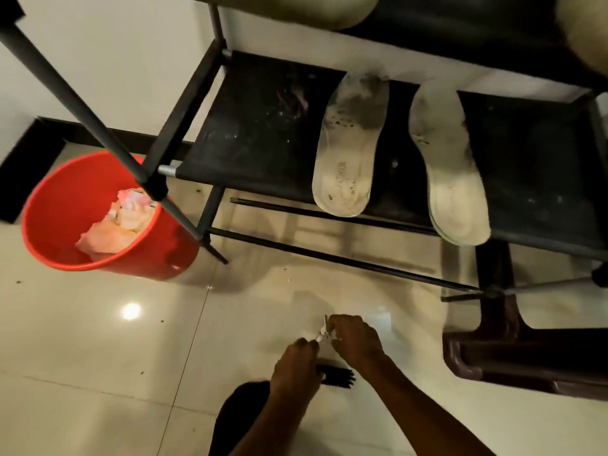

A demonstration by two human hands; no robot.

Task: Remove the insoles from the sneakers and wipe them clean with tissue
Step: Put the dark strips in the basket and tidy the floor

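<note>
Two dirty white insoles lie side by side on the black fabric shelf (263, 133) of a shoe rack: the left insole (350, 143) has dark smudges, the right insole (447, 166) overhangs the shelf's front edge. Low over the floor, my left hand (296, 366) and my right hand (355, 340) meet and pinch a small white scrap of tissue (323, 332) between their fingertips. Under my hands a black brush (339, 376) lies on the tiles.
A red bucket (65, 225) holding crumpled pink and white tissue stands on the floor at the left, beside the rack's black poles (82, 113). A dark brown plastic stool (526, 357) stands at the right. Glossy cream tiles (98, 357) cover the floor.
</note>
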